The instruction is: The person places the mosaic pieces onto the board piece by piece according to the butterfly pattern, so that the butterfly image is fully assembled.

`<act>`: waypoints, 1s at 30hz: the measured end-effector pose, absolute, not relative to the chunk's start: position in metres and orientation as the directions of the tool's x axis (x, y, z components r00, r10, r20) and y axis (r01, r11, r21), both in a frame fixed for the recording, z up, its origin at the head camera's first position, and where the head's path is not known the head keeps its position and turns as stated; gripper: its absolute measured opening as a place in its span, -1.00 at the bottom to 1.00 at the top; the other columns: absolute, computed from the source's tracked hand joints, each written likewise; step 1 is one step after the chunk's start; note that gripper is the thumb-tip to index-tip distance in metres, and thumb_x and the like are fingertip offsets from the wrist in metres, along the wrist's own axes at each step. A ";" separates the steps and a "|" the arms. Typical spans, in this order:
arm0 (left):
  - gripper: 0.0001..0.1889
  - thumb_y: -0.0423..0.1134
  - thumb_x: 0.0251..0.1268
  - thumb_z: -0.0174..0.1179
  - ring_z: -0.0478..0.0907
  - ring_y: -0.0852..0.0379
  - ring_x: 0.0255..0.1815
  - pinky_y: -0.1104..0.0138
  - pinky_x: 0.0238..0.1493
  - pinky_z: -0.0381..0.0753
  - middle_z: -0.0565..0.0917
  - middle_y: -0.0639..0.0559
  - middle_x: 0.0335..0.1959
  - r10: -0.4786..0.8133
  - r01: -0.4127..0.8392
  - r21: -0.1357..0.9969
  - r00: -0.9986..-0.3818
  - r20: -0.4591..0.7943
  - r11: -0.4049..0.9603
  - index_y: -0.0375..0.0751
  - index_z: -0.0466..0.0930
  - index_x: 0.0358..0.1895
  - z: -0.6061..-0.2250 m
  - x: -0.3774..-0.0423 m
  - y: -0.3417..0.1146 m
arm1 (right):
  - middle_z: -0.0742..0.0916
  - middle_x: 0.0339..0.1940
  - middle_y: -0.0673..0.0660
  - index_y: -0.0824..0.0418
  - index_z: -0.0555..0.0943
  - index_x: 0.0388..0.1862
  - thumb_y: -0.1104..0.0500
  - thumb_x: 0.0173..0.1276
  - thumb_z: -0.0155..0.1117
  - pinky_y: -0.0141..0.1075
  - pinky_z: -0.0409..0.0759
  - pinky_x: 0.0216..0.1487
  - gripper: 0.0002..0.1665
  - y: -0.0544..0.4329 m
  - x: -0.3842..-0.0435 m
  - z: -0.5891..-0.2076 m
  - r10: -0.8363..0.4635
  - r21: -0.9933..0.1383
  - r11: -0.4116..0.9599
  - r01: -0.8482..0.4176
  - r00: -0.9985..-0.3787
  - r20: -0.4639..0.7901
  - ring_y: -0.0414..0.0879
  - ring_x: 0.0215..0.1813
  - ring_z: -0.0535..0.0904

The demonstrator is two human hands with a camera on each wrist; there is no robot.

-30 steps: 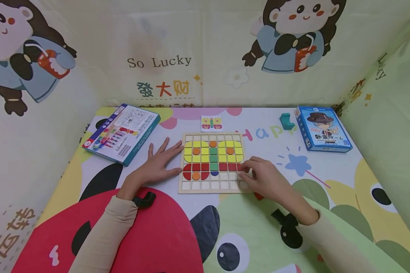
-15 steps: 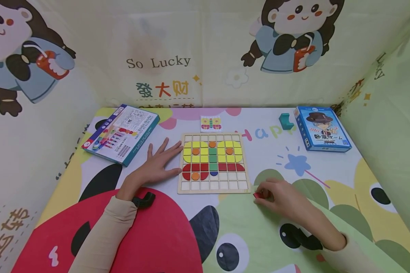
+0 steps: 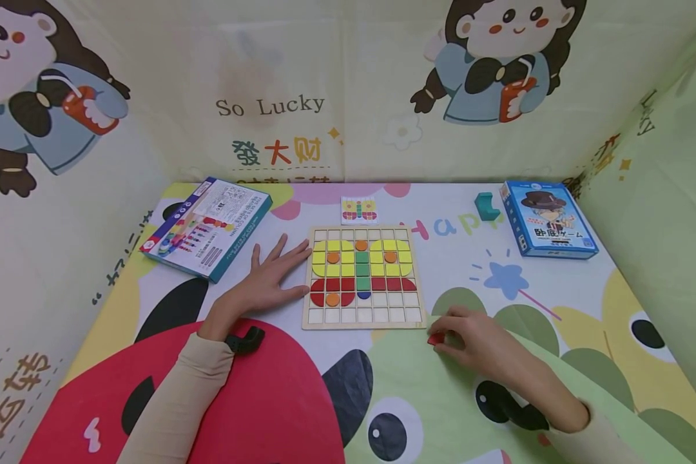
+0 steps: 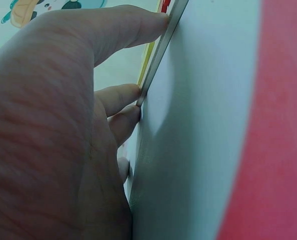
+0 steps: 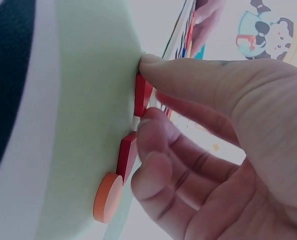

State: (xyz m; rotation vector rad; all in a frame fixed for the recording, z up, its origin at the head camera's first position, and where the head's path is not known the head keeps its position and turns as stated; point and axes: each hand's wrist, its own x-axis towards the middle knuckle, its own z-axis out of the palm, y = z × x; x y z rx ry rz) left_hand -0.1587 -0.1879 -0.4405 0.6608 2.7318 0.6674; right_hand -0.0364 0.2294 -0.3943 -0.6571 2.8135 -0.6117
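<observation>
A wooden grid board [image 3: 364, 326] lies mid-table, with yellow, red, green and orange tiles and one blue half-round tile in its cells. Against its left edge rest the fingertips of my left hand [image 3: 269, 280], spread out; the left wrist view has them touching the board's side [image 4: 161, 52]. Just off the board's lower right corner, my right hand [image 3: 475, 338] pinches a red tile [image 5: 141, 95] between thumb and finger, down at the tabletop. Beside it in the right wrist view are another red tile [image 5: 127, 156] and an orange disc [image 5: 108, 197].
Behind the board lies a small butterfly pattern card [image 3: 359, 210]. A flat game box [image 3: 209, 225] is at the left and a blue box [image 3: 548, 219] at the right. A teal block [image 3: 487, 206] sits beside the blue box.
My right hand has left the board's right edge, moved down and right, and taken a red tile from the table. A rounded red tile shows at the red row's right end. My left hand stays put.
</observation>
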 end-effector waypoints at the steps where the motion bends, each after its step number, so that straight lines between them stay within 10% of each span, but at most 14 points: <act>1: -0.03 0.34 0.33 0.24 -0.43 -0.17 0.84 -0.46 0.59 -0.65 0.00 0.12 0.81 0.485 0.370 0.488 -0.865 -0.129 0.790 0.24 0.05 0.74 -0.441 -0.159 -0.188 | 0.74 -0.19 -0.10 -0.03 0.83 -0.08 0.17 0.24 0.64 -0.45 0.68 -0.21 -0.73 0.230 -0.037 -0.395 -0.470 -0.438 0.809 -0.392 -0.879 -0.082 -0.28 -0.23 0.54; 30: -0.02 0.32 0.32 0.26 -0.43 -0.19 0.84 -0.46 0.58 -0.66 0.01 0.10 0.81 0.491 0.374 0.494 -0.862 -0.127 0.785 0.21 0.06 0.74 -0.438 -0.158 -0.187 | 0.69 -0.33 -0.14 -0.08 0.78 -0.24 0.05 0.24 0.65 -0.41 0.62 -0.28 -0.83 0.219 -0.030 -0.397 -0.420 -0.364 0.853 -0.373 -0.906 -0.058 -0.31 -0.31 0.51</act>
